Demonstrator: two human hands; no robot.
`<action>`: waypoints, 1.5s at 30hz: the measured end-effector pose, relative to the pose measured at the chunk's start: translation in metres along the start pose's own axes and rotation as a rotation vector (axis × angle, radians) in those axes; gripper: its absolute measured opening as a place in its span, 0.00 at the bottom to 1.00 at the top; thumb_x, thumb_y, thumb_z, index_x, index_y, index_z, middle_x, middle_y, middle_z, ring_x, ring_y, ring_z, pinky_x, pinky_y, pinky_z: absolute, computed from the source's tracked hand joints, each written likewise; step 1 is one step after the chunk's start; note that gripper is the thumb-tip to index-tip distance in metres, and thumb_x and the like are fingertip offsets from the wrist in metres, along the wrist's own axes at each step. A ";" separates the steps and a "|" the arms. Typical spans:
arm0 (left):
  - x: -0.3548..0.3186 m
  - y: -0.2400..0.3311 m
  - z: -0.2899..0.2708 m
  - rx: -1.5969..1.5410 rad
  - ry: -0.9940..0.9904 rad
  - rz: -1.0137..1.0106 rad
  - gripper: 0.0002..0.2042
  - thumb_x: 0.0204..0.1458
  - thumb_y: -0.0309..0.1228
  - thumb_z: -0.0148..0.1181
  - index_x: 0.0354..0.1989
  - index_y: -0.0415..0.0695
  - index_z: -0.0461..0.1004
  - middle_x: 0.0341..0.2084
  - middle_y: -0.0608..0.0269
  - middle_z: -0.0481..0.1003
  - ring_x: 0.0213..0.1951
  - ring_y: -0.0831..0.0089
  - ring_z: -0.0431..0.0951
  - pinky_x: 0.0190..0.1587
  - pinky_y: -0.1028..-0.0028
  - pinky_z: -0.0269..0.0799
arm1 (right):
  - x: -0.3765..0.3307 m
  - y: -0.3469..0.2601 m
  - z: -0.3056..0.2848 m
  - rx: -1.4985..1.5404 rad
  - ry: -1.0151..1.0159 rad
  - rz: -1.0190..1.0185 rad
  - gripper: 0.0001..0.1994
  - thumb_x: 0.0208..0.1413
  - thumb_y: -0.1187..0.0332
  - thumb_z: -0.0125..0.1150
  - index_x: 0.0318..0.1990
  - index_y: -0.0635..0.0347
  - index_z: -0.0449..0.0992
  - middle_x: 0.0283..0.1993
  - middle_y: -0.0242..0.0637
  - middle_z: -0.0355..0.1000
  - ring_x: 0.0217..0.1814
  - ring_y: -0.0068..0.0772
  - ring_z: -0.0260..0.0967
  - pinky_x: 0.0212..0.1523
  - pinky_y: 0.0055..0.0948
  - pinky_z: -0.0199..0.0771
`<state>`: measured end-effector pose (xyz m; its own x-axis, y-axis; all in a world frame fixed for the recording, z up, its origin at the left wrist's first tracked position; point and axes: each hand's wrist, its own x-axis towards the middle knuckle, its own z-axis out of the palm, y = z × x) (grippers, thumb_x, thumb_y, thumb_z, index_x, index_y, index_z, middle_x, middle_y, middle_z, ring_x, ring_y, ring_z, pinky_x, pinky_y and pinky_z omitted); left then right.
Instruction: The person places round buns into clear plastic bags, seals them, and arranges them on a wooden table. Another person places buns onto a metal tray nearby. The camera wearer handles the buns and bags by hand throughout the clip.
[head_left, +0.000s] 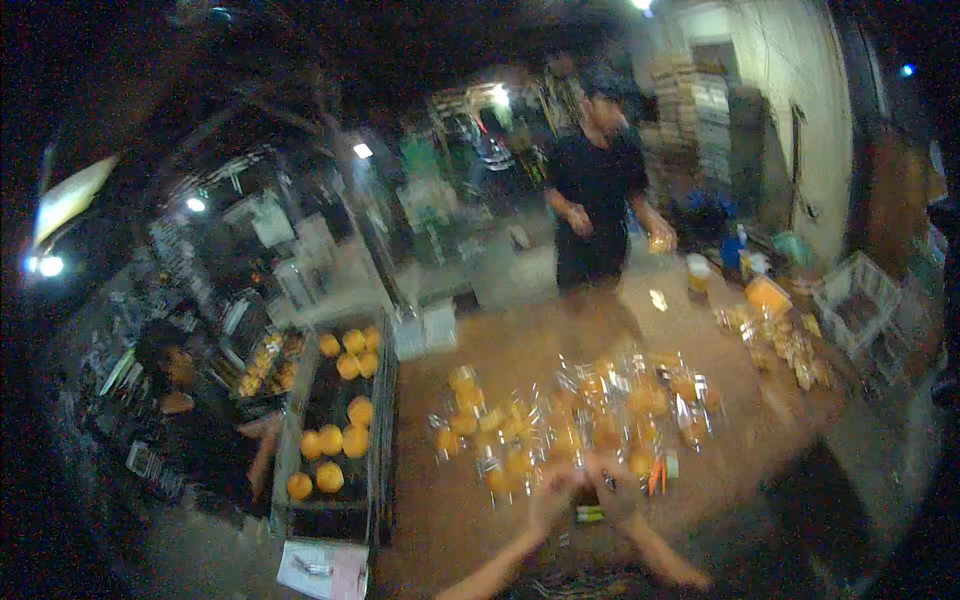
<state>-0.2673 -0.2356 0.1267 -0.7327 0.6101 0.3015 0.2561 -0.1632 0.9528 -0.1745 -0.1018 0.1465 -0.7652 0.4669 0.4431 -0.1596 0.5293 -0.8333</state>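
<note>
At the near edge of the table (440,505), I remotely see the left hand (552,497) and right hand (620,497) close together, too blurred to tell if they hold anything; clear packets (648,400) lie just beyond, a tray (325,395) at its left.

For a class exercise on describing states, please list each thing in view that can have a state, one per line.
Left hand: fingers near the right hand's; grip blurred
Right hand: grip also blurred
Orange things: in clear wrap, spread out
Table: partly covered
Dark tray: partly filled
Round orange pieces: unwrapped
Hanging lamp: lit
Co-worker across the table: standing
</note>
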 end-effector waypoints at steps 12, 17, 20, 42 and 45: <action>-0.047 0.003 0.021 -0.172 -0.025 -0.348 0.09 0.56 0.29 0.67 0.42 0.37 0.81 0.45 0.58 0.77 0.48 0.72 0.77 0.53 0.73 0.73 | -0.053 0.028 -0.038 -0.238 -0.333 -0.070 0.16 0.57 0.74 0.62 0.53 0.56 0.73 0.52 0.43 0.71 0.56 0.48 0.70 0.55 0.41 0.72; -0.068 -0.022 0.042 -0.012 0.014 -0.412 0.07 0.56 0.23 0.65 0.42 0.35 0.80 0.46 0.61 0.76 0.48 0.72 0.77 0.52 0.74 0.73 | -0.062 0.067 -0.041 0.077 -0.395 0.075 0.08 0.61 0.73 0.59 0.47 0.61 0.72 0.48 0.44 0.71 0.55 0.48 0.70 0.57 0.39 0.70; -0.083 -0.043 0.058 0.037 0.142 -0.577 0.10 0.55 0.21 0.64 0.46 0.36 0.77 0.43 0.61 0.78 0.45 0.72 0.78 0.50 0.74 0.74 | -0.072 0.093 -0.034 0.236 -0.457 0.241 0.07 0.63 0.71 0.59 0.45 0.62 0.73 0.47 0.43 0.71 0.53 0.43 0.70 0.55 0.37 0.70; -0.171 -0.067 0.066 -0.443 1.003 -0.663 0.20 0.51 0.17 0.67 0.48 0.43 0.64 0.35 0.55 0.79 0.39 0.71 0.79 0.46 0.73 0.75 | -0.016 0.293 -0.069 -0.271 -0.064 0.294 0.14 0.67 0.60 0.56 0.42 0.65 0.72 0.38 0.44 0.73 0.39 0.40 0.71 0.43 0.37 0.70; -0.174 -0.072 0.047 -0.430 0.908 -0.686 0.20 0.51 0.17 0.67 0.48 0.43 0.64 0.36 0.56 0.79 0.40 0.71 0.78 0.46 0.73 0.74 | -0.018 0.288 -0.107 -0.252 -0.068 0.522 0.15 0.69 0.59 0.53 0.40 0.64 0.73 0.33 0.39 0.73 0.34 0.31 0.70 0.41 0.33 0.71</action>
<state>-0.1288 -0.2937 0.0041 -0.8526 -0.0659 -0.5184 -0.4620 -0.3686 0.8067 -0.1401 0.1181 -0.0659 -0.7423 0.6692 -0.0341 0.3966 0.3977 -0.8274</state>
